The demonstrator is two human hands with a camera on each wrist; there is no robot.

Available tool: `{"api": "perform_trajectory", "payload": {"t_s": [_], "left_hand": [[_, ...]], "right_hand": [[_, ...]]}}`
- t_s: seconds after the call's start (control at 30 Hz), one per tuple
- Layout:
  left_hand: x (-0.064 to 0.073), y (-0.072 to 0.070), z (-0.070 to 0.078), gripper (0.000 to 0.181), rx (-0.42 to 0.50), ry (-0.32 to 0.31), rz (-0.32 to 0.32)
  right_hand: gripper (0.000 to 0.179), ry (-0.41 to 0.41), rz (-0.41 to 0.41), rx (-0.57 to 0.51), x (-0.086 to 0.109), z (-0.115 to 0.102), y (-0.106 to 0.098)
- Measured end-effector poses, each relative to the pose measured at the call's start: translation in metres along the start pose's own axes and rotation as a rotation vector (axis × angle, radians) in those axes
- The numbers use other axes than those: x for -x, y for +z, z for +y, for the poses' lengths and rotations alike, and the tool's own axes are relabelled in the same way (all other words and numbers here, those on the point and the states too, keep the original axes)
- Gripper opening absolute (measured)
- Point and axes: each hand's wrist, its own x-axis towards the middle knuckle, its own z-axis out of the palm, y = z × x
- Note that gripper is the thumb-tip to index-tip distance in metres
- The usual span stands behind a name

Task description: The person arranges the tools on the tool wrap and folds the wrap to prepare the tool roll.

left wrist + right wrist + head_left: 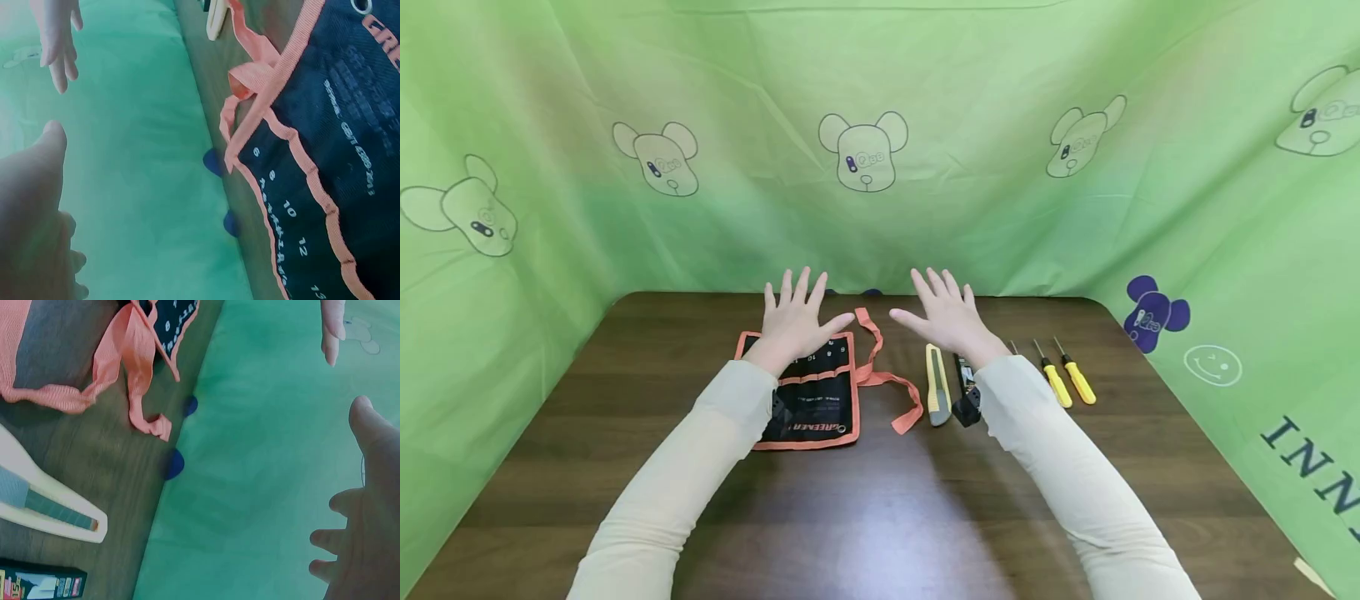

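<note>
Both hands hover above the table with fingers spread and hold nothing. My left hand [793,323] is over the upper part of a black tool pouch [820,408] with orange trim, hiding part of it. Numbers mark its row of slots in the left wrist view. An orange tie strap [880,378] trails from its right side. My right hand [951,317] hangs above and beyond a yellow-and-grey utility knife [937,385] and a slim black printed box [40,581]. Right of that wrist lie yellow-handled screwdrivers [1078,382]; the sleeve partly hides a thin shaft beside them.
The brown wooden table [880,517] reaches back to a green cloth backdrop [760,208] printed with bear heads, which also hangs along both sides. Dark cameras are strapped at both wrists.
</note>
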Motion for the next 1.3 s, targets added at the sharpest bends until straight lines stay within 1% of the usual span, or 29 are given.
{"api": "perform_trajectory", "payload": {"t_s": [0.17,0.37,0.6,0.77,1.03,1.17,1.3], "left_hand": [[0.003,0.001,-0.009,0.085,0.012,0.007,0.017],[0.008,0.002,-0.021,0.085,0.017,0.023,0.035],[0.013,0.007,-0.039,0.086,0.049,0.045,0.034],[0.017,0.011,-0.049,0.087,0.069,0.054,0.041],[0.024,0.019,-0.066,0.087,0.087,0.076,0.045],[0.027,0.022,-0.075,0.087,0.096,0.071,0.051],[0.031,0.024,-0.083,0.086,0.105,0.080,0.062]], "right_hand": [[0.084,-0.033,0.024,0.010,-0.001,-0.005,0.004],[0.082,-0.075,0.038,-0.035,-0.001,-0.012,0.010],[0.079,-0.128,0.058,-0.074,-0.001,-0.020,0.019],[0.079,-0.158,0.060,-0.093,0.001,-0.027,0.025],[0.079,-0.206,0.037,-0.175,0.004,-0.037,0.037],[0.079,-0.214,0.032,-0.236,0.004,-0.040,0.044],[0.078,-0.236,0.041,-0.255,0.003,-0.044,0.050]]}}
